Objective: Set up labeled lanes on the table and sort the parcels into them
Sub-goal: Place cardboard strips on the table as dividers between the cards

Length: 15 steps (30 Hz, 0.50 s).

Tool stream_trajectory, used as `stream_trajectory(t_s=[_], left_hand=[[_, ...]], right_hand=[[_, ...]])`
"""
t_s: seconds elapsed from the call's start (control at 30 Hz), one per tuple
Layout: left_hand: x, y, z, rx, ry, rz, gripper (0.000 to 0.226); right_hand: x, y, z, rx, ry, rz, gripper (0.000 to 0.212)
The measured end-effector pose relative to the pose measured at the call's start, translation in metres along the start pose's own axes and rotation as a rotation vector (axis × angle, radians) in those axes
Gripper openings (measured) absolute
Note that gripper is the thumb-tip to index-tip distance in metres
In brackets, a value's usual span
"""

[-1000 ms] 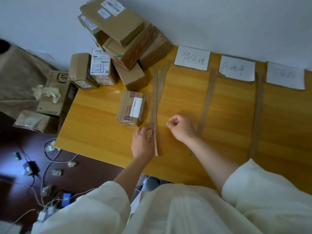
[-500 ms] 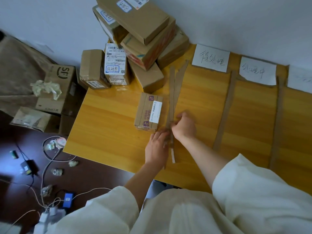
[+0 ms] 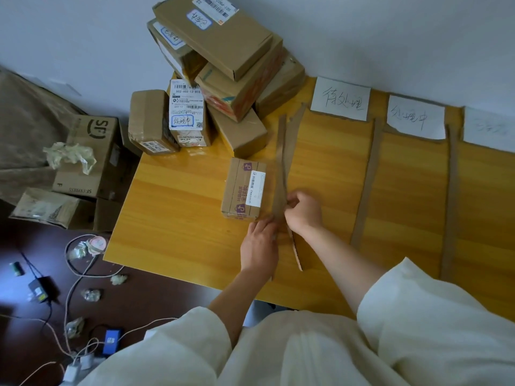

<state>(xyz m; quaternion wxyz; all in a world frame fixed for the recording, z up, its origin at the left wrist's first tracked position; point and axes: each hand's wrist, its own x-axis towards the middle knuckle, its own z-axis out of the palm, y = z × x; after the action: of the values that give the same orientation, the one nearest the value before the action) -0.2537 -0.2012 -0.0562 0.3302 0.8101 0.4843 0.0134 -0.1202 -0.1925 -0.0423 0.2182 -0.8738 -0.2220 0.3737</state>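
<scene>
On the yellow wooden table [image 3: 172,218], two long cardboard strips [image 3: 282,151] lie crossed left of the first paper label [image 3: 340,99]. My right hand [image 3: 305,211] pinches the strips where they overlap. My left hand [image 3: 259,245] presses flat on their near end. A small parcel [image 3: 243,188] with a white label lies just left of the strips. A pile of parcels [image 3: 223,65] is stacked at the table's far left corner. Two more strips [image 3: 367,185] [image 3: 450,201] divide lanes under the second label [image 3: 415,118] and third label [image 3: 489,128].
Off the table's left edge sit cardboard boxes [image 3: 89,157] with crumpled plastic on top. Cables, chargers and paper scraps [image 3: 75,274] litter the dark floor. A white wall runs behind the table. My white sleeves fill the bottom of the view.
My right hand moved left from the bare tabletop onto the crossed strips and closed on them. My left hand stays on the strips' near end. The camera shifted left.
</scene>
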Motion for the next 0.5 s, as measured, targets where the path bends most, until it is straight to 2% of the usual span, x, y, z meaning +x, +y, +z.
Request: stream_trajectory(t_s=[0.2, 0.33, 0.5], left_hand=[[-0.003, 0.002, 0.0, 0.03, -0.005, -0.001, 0.045], [-0.006, 0.006, -0.001, 0.017, 0.023, -0.001, 0.046], [-0.007, 0.018, -0.002, -0.022, 0.097, 0.115, 0.049]], right_hand=[[-0.009, 0.013, -0.02, 0.157, 0.034, -0.028, 0.016], [-0.018, 0.023, -0.038, 0.171, 0.062, -0.058, 0.016], [-0.026, 0.037, -0.069, 0.228, 0.122, -0.107, 0.008]])
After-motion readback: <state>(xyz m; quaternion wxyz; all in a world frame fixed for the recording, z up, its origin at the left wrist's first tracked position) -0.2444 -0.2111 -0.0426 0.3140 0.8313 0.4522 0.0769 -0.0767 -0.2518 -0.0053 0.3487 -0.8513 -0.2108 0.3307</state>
